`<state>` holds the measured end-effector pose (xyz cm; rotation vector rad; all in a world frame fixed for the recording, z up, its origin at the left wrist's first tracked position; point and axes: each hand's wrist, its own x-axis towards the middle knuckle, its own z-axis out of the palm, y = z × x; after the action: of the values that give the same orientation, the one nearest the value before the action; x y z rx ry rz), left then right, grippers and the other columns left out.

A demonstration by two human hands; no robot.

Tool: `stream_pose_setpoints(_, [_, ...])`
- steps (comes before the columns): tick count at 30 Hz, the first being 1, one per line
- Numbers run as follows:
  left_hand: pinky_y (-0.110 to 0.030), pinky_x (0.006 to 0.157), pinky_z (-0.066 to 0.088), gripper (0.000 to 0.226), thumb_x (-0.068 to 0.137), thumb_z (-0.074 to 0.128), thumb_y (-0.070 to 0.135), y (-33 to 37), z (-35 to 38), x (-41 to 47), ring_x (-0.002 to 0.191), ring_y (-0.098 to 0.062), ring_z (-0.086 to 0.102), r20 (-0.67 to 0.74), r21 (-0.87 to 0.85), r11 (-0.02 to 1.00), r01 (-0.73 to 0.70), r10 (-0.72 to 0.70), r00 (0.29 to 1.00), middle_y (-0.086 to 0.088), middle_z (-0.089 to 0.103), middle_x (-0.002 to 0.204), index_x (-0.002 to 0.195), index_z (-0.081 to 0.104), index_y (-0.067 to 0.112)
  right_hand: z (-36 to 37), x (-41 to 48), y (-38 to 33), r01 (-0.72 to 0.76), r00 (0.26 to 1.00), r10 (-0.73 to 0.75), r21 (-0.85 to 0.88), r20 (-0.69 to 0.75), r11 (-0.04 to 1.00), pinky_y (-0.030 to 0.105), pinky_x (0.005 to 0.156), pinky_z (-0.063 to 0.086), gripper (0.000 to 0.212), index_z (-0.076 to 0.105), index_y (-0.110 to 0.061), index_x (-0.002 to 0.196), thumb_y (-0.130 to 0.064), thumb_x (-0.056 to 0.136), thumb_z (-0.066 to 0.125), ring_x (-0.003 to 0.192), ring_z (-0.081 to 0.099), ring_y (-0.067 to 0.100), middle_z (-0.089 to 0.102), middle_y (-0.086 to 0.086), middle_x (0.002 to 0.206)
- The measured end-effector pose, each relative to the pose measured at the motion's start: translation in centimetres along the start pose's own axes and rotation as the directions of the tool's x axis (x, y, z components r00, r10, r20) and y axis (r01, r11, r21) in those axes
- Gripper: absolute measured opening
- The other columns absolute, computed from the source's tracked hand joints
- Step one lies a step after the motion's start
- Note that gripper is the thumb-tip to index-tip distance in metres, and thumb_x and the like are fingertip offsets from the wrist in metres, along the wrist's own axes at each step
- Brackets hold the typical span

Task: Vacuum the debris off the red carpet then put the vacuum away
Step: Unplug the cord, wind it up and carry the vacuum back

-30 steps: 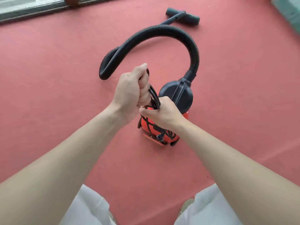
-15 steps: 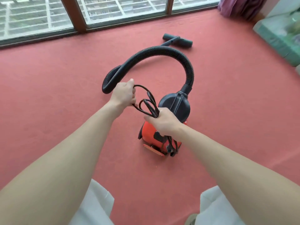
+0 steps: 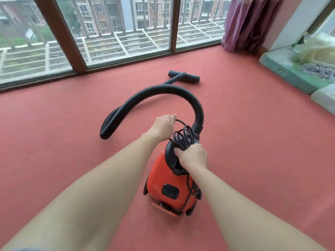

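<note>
A small red canister vacuum [image 3: 163,185] stands on the red carpet [image 3: 253,142] just in front of me. Its black ribbed hose [image 3: 163,89] arches from the top and loops to the left, and the black floor nozzle [image 3: 184,77] lies farther off near the window. My right hand [image 3: 192,156] grips the bundled black power cord [image 3: 183,138] against the vacuum's black top handle. My left hand [image 3: 164,126] pinches a loop of the same cord just above and left of the bundle. One strand hangs down the vacuum's right side.
A wide window with a brown frame [image 3: 58,33] runs along the far edge of the carpet. A purple curtain [image 3: 248,24] hangs at the back right. A green-covered mattress [image 3: 290,71] with bedding lies along the right side.
The view has lifted, showing the window and room. The vacuum now stands upright with its red body toward me, and my right hand has settled on its top with the cord bundle.
</note>
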<state>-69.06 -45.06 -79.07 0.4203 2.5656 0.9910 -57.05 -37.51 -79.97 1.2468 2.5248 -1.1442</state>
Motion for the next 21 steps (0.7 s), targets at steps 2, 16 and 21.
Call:
stream_pose_setpoints(2, [-0.033,0.073,0.027,0.048,0.111,0.024,0.034,-0.3,0.3,0.7,0.082,-0.031,0.046,0.005,0.028,1.0,-0.002,0.002,1.0,-0.005,0.049,0.075,0.069,0.039,0.016,0.0,0.4,0.3,0.008,1.0,-0.007,-0.044,0.019,0.999,0.038,0.079,0.056,0.036,0.063,-0.018,0.102,-0.039,0.073,0.068,0.095,0.066,0.034,0.069,0.008,0.101])
stream_pose_setpoints(16, [-0.047,0.1,0.038,0.056,0.091,0.066,0.029,-5.2,-10.3,0.0,0.116,-0.036,0.046,-0.215,0.765,0.621,-0.171,0.497,0.841,-0.012,0.046,0.13,0.14,0.043,0.016,-4.2,1.9,2.6,0.391,0.864,-0.207,-0.354,0.458,0.849,0.038,0.077,0.056,0.024,0.056,-0.022,0.093,-0.03,0.07,0.056,0.086,0.065,0.029,0.068,0.002,0.092])
stream_pose_setpoints(21, [-0.051,0.116,0.023,0.092,0.083,0.074,0.049,-8.7,-14.7,0.2,0.139,-0.034,0.033,-0.291,0.703,0.701,0.118,0.132,0.948,-0.007,0.031,0.155,0.154,0.017,0.034,-6.5,1.7,4.0,0.586,0.771,-0.252,-0.496,0.585,0.641,0.037,0.081,0.052,0.028,0.053,-0.032,0.099,-0.028,0.072,0.05,0.102,0.062,0.021,0.066,-0.012,0.103])
